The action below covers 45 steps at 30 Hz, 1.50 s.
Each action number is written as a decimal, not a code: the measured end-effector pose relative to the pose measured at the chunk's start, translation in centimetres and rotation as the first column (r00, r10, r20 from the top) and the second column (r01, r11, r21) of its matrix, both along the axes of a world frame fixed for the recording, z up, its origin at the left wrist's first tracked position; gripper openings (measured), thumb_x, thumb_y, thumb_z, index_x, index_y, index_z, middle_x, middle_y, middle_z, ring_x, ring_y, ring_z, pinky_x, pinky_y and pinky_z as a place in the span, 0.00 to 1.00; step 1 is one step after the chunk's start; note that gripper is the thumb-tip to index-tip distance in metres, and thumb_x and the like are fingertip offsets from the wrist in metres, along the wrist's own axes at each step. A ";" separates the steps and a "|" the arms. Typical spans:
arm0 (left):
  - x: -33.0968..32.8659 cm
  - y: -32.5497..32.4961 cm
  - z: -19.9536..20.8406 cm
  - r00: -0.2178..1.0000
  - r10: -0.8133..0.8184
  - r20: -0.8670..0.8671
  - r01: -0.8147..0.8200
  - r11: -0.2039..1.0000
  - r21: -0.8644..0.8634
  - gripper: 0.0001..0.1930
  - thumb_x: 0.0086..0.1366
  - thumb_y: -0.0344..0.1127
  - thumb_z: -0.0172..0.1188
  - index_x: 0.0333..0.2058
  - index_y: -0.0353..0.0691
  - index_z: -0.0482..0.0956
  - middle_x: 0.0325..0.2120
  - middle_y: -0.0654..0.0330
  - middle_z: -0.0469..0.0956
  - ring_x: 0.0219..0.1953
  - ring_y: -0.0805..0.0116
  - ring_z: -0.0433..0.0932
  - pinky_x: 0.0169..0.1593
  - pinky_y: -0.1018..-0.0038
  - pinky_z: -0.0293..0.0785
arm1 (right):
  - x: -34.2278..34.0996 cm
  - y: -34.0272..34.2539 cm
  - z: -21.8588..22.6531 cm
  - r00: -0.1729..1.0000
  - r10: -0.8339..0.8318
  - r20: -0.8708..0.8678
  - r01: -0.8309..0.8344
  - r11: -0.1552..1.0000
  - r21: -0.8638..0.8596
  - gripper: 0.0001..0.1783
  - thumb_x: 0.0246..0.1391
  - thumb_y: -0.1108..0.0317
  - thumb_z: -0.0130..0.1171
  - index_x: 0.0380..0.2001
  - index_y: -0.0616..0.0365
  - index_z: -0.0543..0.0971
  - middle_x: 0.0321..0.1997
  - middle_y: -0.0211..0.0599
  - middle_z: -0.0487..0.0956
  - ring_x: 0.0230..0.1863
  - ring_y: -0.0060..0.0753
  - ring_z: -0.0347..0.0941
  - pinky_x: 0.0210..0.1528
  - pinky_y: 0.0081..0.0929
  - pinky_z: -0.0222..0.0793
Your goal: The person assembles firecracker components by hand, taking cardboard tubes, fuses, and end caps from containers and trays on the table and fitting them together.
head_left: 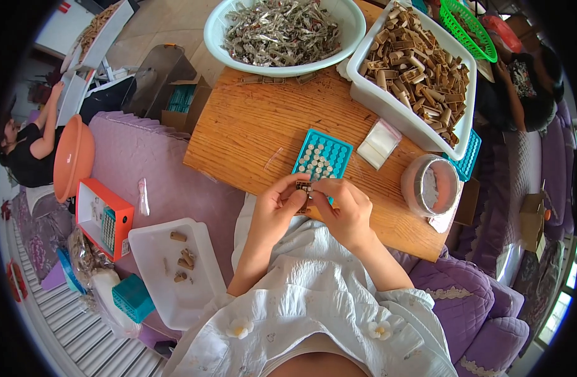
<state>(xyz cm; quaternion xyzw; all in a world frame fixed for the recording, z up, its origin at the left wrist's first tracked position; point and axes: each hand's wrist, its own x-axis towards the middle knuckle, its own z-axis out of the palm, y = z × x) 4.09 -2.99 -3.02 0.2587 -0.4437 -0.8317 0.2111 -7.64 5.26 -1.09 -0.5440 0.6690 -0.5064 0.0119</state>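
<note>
My left hand [277,204] is closed round a small dark brown piece with shiny metal bits [303,187], held at the near edge of the wooden table. My right hand [346,210] pinches at the same piece from the other side, thumb and forefinger pressed close to its metal bits. Fingers hide much of it, so its exact kind is unclear. Just beyond both hands lies a teal tray [337,152] with round wells, several holding small pale discs [316,160].
On the wooden table [238,119] stand a pale bowl [214,38] of silvery metal strips, a white bin [368,91] of brown curved pieces, clear plastic bags [379,144] and a jar [409,185]. At left are a white tray [203,264], an orange basin [75,157] and a person [43,147].
</note>
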 end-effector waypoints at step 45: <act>-2.3 1.2 0.8 0.961 -0.260 -0.094 0.271 0.951 0.147 0.16 0.57 0.32 0.54 0.44 0.32 0.67 0.33 0.57 0.74 0.32 0.72 0.75 0.34 0.79 0.71 | -9.9 1.2 5.5 0.885 0.379 0.271 -0.463 0.776 0.429 0.19 0.38 0.68 0.60 0.37 0.61 0.72 0.31 0.43 0.75 0.31 0.42 0.72 0.35 0.30 0.68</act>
